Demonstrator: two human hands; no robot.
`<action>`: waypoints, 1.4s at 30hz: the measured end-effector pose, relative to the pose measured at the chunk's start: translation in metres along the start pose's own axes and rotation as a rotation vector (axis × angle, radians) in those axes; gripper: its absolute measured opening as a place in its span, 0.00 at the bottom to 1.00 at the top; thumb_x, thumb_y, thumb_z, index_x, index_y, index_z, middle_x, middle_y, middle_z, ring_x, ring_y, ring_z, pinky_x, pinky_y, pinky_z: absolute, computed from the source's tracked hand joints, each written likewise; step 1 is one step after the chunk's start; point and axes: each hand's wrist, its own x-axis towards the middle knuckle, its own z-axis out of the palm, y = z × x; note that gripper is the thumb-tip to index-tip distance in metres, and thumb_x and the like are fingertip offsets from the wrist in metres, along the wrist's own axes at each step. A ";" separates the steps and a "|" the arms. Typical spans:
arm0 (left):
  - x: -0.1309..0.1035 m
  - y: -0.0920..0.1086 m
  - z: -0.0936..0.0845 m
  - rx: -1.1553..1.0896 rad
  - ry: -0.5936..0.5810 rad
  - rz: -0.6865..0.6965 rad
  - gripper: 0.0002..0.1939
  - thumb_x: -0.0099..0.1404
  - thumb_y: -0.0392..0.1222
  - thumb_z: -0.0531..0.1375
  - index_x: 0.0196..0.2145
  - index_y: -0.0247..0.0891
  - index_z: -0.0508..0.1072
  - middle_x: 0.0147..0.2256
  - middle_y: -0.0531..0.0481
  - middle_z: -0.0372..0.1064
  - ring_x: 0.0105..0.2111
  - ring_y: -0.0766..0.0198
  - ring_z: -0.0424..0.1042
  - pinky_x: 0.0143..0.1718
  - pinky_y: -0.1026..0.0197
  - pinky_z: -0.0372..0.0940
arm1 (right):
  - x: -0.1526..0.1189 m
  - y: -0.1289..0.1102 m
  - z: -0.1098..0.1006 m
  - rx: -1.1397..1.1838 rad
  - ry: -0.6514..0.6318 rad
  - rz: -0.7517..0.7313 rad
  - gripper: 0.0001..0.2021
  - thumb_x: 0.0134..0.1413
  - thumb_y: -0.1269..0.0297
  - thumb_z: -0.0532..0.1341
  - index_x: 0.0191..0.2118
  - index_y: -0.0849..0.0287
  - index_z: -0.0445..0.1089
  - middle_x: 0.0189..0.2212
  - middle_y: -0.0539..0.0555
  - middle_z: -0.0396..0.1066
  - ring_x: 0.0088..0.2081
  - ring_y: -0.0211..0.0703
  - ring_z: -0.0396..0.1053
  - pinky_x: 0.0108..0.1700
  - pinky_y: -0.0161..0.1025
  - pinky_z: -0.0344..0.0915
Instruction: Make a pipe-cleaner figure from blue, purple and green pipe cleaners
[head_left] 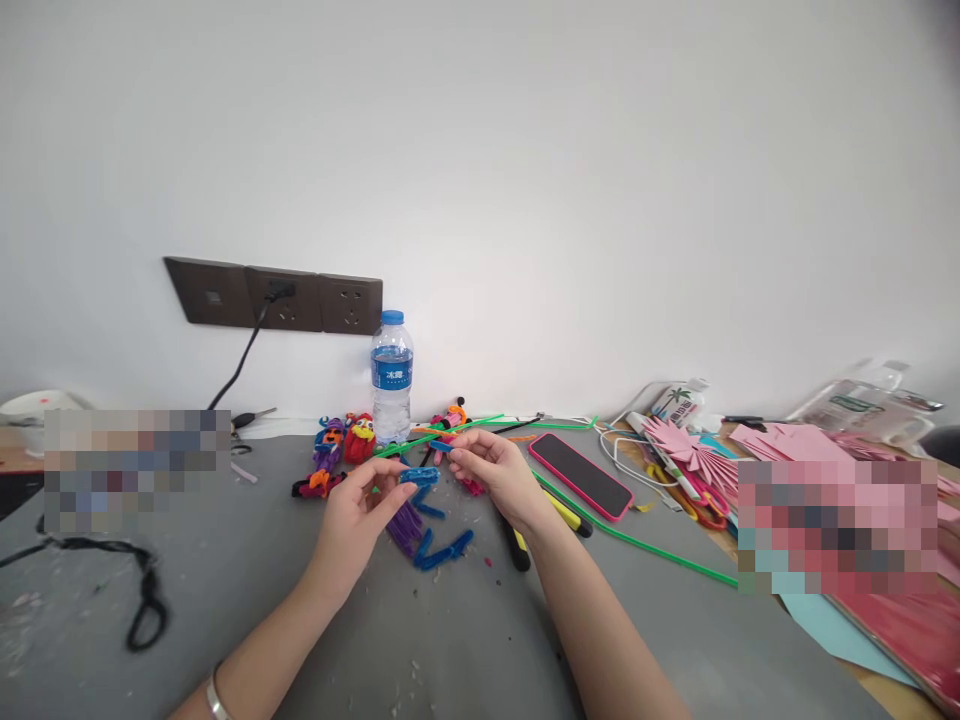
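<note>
Both hands are raised over the grey mat (442,650), near each other but apart. From where I stand, the left hand (367,508) pinches a blue bundle (420,476) between thumb and fingertips, holding it just in front of the fingers and roughly level. A silver bangle (217,695) circles that wrist. The right hand (491,468) pinches a small blue strip (444,447) between thumb and forefinger, its tip pointing toward the bundle; I can't tell if the two pieces touch.

Below the hands, bent blue pieces (446,552) lie on the mat, with purple stems (403,528) just beside them, partly behind the left hand. A red figure (360,438) and a purple figure (328,452) sit side by side near the wall (600,200), and a water bottle (392,385) stands upright close by.

Right of the right forearm, a phone (581,478) in a pink case lies screen up and dark. A long green stem (637,547) runs past its near side, and yellow-and-black handles (568,512) show by the forearm. Farther right I see folded pink paper (688,450). On the wall, a black cord (244,355) is plugged into the sockets (283,300).
</note>
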 end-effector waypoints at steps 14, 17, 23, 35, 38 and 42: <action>0.013 -0.014 -0.011 0.017 -0.041 0.026 0.10 0.55 0.47 0.65 0.33 0.38 0.75 0.31 0.50 0.71 0.32 0.62 0.70 0.29 0.65 0.66 | -0.004 -0.004 0.005 -0.064 0.060 -0.026 0.15 0.39 0.54 0.72 0.29 0.59 0.71 0.26 0.51 0.73 0.28 0.38 0.67 0.32 0.35 0.62; 0.013 -0.016 -0.011 0.031 -0.044 0.023 0.11 0.55 0.47 0.65 0.33 0.38 0.75 0.32 0.50 0.72 0.32 0.62 0.70 0.30 0.64 0.67 | -0.006 -0.003 0.008 -0.160 0.025 -0.074 0.14 0.43 0.53 0.70 0.30 0.58 0.71 0.29 0.51 0.72 0.29 0.38 0.64 0.30 0.35 0.58; 0.013 -0.015 -0.012 0.027 -0.054 0.024 0.11 0.56 0.48 0.64 0.33 0.39 0.75 0.33 0.48 0.74 0.34 0.59 0.73 0.32 0.62 0.70 | -0.008 -0.004 0.012 -0.316 -0.051 -0.176 0.12 0.51 0.54 0.65 0.31 0.58 0.72 0.32 0.52 0.70 0.30 0.38 0.62 0.31 0.36 0.56; 0.013 -0.013 -0.011 0.076 -0.055 0.022 0.11 0.55 0.48 0.64 0.33 0.39 0.76 0.34 0.48 0.76 0.32 0.59 0.74 0.31 0.62 0.70 | -0.010 -0.007 0.016 -0.562 0.018 -0.420 0.04 0.54 0.64 0.63 0.29 0.56 0.71 0.33 0.54 0.70 0.37 0.44 0.67 0.40 0.40 0.63; 0.013 -0.015 -0.011 0.110 -0.066 0.022 0.12 0.56 0.49 0.64 0.34 0.39 0.77 0.34 0.48 0.76 0.32 0.59 0.73 0.30 0.62 0.69 | -0.011 -0.008 0.017 -0.597 0.009 -0.479 0.05 0.56 0.64 0.62 0.30 0.56 0.71 0.33 0.54 0.70 0.38 0.45 0.67 0.42 0.42 0.64; 0.012 -0.019 -0.012 0.125 -0.091 0.011 0.12 0.56 0.48 0.64 0.35 0.38 0.77 0.33 0.48 0.75 0.32 0.59 0.73 0.30 0.63 0.67 | -0.013 -0.010 0.019 -0.646 -0.012 -0.541 0.05 0.57 0.66 0.61 0.30 0.56 0.71 0.33 0.55 0.69 0.39 0.46 0.67 0.44 0.43 0.64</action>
